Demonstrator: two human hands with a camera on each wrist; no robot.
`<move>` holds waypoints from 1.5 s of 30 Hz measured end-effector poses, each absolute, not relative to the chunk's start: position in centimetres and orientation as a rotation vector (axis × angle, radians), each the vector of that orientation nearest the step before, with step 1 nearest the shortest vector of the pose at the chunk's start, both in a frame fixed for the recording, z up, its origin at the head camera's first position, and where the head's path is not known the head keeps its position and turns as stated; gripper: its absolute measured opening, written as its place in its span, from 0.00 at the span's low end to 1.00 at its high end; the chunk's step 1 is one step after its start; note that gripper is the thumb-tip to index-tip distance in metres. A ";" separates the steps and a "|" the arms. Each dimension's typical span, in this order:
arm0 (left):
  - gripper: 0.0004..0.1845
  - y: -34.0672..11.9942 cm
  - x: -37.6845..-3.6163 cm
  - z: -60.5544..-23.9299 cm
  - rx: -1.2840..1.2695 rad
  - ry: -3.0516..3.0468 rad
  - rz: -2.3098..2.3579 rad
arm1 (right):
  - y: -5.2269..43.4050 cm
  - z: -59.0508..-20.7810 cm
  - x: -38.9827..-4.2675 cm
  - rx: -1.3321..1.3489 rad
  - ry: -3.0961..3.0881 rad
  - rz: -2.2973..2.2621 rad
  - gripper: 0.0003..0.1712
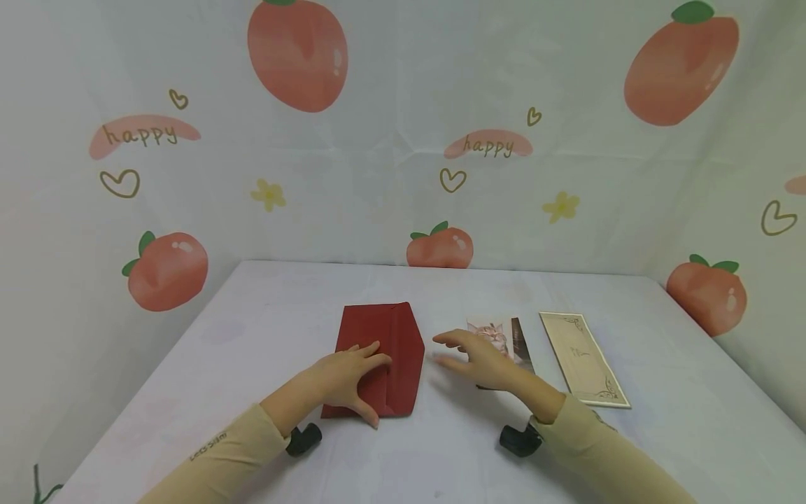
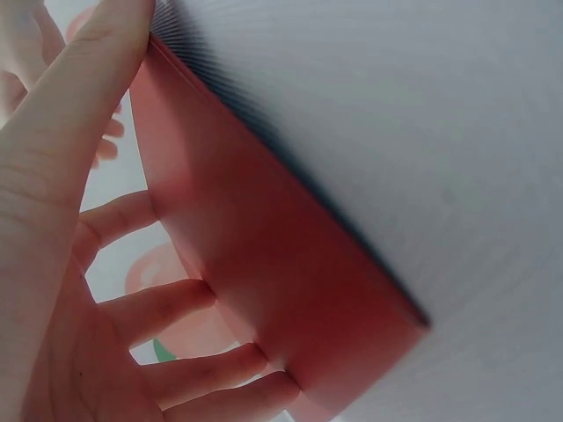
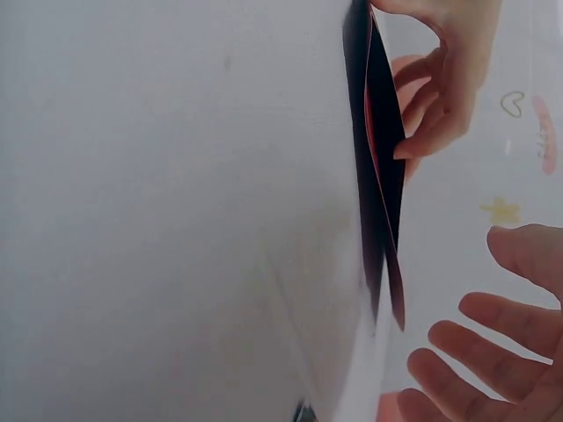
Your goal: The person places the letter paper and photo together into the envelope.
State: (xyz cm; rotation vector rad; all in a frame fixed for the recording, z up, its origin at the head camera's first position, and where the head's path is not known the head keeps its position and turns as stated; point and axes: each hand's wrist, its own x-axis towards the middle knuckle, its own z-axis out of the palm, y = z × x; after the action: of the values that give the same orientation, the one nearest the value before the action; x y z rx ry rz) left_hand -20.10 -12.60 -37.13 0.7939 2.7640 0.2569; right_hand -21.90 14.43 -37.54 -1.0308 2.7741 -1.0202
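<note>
A dark red envelope [image 1: 403, 336] lies flat on the white table, its pointed flap opened out to the right. My left hand [image 1: 352, 378] rests on its left half, fingers fairly straight on the paper and thumb stretched toward the near edge. The left wrist view shows those fingers [image 2: 185, 308] lying against the red envelope [image 2: 281, 290]. My right hand [image 1: 478, 357] hovers open just right of the flap with spread fingers and holds nothing. In the right wrist view the envelope [image 3: 374, 158] appears edge-on, the flap slightly lifted, with my right fingers [image 3: 493, 343] beside it.
A cat photo [image 1: 500, 334] lies partly under my right hand. A cream card with a gold ornate border [image 1: 582, 357] lies to its right. The white table [image 1: 252, 336] is enclosed by a peach-patterned backdrop [image 1: 403, 140] at the back and both sides.
</note>
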 end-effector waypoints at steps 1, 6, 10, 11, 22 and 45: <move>0.50 -12.6 -20.1 -37.2 0.797 2.765 0.259 | 14.6 -37.6 -21.9 -1.023 2.777 -1.026 0.21; 0.50 -12.7 -20.1 -37.2 0.798 2.765 0.269 | 15.5 -37.6 -22.1 -0.931 2.798 -1.048 0.21; 0.49 -12.7 -20.0 -37.2 0.795 2.762 0.277 | 16.3 -37.5 -22.1 -0.881 2.810 -1.095 0.20; 0.49 -12.7 -20.0 -37.1 0.796 2.762 0.279 | 16.5 -37.4 -22.1 -0.876 2.817 -1.102 0.20; 0.49 -12.7 -19.9 -37.0 0.797 2.757 0.288 | 19.4 -37.7 -22.6 -0.694 2.847 -1.144 0.20; 0.50 -12.7 -19.7 -36.7 0.807 2.751 0.294 | 24.6 -37.9 -22.8 -0.324 3.002 -1.084 0.24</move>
State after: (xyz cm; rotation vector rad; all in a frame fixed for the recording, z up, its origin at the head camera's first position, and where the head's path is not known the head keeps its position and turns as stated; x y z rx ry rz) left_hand -19.72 -12.66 -36.66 0.8070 2.7512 0.2938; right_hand -22.76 24.56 -37.89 -0.3243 3.0018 -1.0844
